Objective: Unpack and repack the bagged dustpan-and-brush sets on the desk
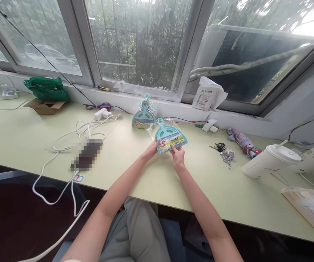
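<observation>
Between my two hands is a light blue mini dustpan and brush set [168, 130] with a yellow-green printed label, in clear plastic wrap. My left hand [151, 151] grips its lower left corner. At its lower edge my right hand [177, 154] pinches it, thumb over the label. The set is tilted with its looped handle pointing away from me, a little above the table. Just behind it to the left, against the window sill, stands a stack of similar dustpan sets [144, 112] in clear wrap. The fingers under the held set are hidden.
Left on the table [124, 153] are a blurred dark device, white cables [56, 145] and a cardboard box [44, 106] under a green bag [46, 89]. To the right are keys [219, 146], a folded umbrella [242, 142] and white cups [271, 160]. A white packet [207, 95] leans by the window.
</observation>
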`<action>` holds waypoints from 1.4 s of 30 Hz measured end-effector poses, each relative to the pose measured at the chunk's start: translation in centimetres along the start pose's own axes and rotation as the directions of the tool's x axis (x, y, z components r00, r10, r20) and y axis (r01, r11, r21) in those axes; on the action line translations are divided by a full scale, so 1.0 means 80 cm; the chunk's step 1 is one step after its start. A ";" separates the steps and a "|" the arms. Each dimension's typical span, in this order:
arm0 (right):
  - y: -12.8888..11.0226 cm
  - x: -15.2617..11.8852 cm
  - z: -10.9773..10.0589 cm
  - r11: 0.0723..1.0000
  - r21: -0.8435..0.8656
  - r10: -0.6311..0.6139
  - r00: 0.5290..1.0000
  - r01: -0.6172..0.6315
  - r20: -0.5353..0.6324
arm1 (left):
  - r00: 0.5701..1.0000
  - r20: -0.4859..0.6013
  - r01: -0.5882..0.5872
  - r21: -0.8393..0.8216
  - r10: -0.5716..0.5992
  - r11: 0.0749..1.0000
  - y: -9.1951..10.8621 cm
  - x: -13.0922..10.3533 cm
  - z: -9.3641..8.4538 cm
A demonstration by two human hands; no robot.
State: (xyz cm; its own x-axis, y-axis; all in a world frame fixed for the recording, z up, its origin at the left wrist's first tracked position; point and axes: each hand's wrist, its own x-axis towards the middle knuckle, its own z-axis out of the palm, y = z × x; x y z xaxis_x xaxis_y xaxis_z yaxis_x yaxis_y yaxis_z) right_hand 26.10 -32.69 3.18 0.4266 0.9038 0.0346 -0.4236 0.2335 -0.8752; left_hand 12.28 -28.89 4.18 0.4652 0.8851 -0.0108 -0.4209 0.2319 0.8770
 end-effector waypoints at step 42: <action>-0.012 0.002 0.000 0.996 0.090 0.009 0.998 -0.004 -0.055 | 1.000 0.000 0.020 0.210 -0.020 0.978 -0.010 -0.014 0.022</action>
State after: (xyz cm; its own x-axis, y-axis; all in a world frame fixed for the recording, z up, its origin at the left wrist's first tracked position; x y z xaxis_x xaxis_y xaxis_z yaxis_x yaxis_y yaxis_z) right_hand 26.56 -32.73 4.01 0.4663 0.8847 -0.0004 -0.4958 0.2609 -0.8283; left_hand 13.46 -30.76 4.30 0.4739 0.8801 -0.0282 -0.2388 0.1593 0.9579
